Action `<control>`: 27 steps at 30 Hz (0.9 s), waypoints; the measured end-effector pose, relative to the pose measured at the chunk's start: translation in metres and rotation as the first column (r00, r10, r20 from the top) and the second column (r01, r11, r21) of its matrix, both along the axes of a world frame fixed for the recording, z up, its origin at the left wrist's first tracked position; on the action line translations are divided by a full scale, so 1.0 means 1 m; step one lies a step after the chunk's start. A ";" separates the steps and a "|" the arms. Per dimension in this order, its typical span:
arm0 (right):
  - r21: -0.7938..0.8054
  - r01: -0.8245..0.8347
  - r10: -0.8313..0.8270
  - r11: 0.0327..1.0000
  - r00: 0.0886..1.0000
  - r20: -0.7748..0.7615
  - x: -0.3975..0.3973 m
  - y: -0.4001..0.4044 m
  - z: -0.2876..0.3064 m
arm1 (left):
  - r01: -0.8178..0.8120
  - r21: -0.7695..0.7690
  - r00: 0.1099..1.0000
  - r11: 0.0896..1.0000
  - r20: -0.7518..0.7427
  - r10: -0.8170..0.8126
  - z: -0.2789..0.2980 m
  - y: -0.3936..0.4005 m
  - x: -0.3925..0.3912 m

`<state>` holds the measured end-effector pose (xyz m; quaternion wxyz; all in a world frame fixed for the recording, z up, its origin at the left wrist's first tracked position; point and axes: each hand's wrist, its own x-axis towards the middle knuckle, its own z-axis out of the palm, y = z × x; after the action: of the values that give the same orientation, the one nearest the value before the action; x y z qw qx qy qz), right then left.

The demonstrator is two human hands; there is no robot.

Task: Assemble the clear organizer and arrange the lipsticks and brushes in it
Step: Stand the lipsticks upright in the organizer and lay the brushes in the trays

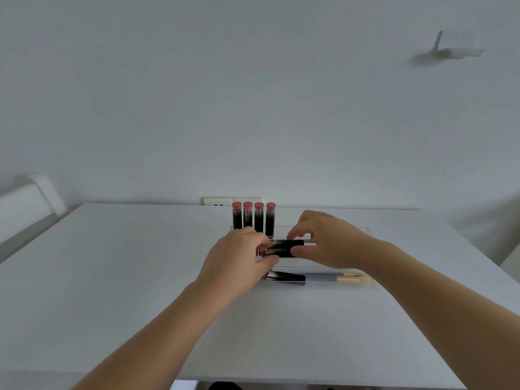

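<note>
The clear organizer sits on the white table, hard to make out except for its edges. Several black lipsticks with pink caps stand upright in its back row. My left hand and my right hand meet over the middle tier. Both pinch black lipsticks lying sideways there, one at each end. Another black lipstick lies in the front tier. Beside it lie brushes with pale wooden handles.
The white table runs to a white wall with a socket plate behind the lipsticks. A white piece of furniture stands at the far left. The table's near edge is at the bottom.
</note>
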<state>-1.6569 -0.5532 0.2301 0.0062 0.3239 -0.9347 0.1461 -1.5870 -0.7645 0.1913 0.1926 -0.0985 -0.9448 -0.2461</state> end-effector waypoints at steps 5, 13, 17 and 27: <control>0.006 0.060 -0.059 0.998 0.998 -0.031 0.004 0.001 0.001 | -0.072 -0.030 0.997 0.997 -0.004 0.072 -0.002 -0.001 -0.001; 0.057 0.258 -0.250 0.965 0.961 -0.116 0.010 0.001 0.001 | -0.154 0.031 0.988 0.988 -0.005 0.154 -0.004 0.004 0.000; 0.071 0.318 -0.311 0.945 0.946 -0.097 0.012 -0.001 -0.002 | -0.165 0.042 0.986 0.985 0.022 0.164 -0.007 0.005 -0.001; 0.049 0.285 -0.279 0.957 0.955 -0.099 0.016 -0.003 -0.001 | -0.107 0.388 0.994 0.915 0.037 0.100 -0.005 0.012 -0.003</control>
<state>-1.6414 -0.5565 0.2295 0.0593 0.1937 -0.9742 0.0994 -1.5896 -0.7524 0.1862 0.2131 -0.0061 -0.8825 -0.4193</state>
